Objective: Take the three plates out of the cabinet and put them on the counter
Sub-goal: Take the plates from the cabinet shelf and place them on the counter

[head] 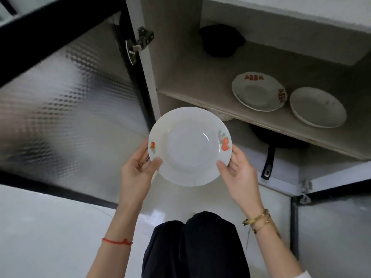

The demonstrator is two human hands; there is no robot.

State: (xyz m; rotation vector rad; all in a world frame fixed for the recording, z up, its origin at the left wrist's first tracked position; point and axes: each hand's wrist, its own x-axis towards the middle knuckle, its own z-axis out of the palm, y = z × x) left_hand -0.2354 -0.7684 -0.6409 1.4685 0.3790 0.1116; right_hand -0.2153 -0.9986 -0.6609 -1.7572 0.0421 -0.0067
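From the head camera we see both hands gripping one white plate with fruit prints [189, 146] in front of the open cabinet [176, 63], held level above the pale floor [50, 227]. The left hand [138, 167] clasps its left rim, thumb on top and fingers under; the right hand [237, 167] does the same on the right rim — so both are closed around this plate. Two more plates rest on the middle shelf [200, 85], just beside each other: a scalloped plate with red motifs [259, 92] and a plain white plate [318, 107] to its right. A dark pot [220, 40] sits further back, and a black frying pan [270, 149] lies on the level below. The frosted door [66, 97] stands open at left.
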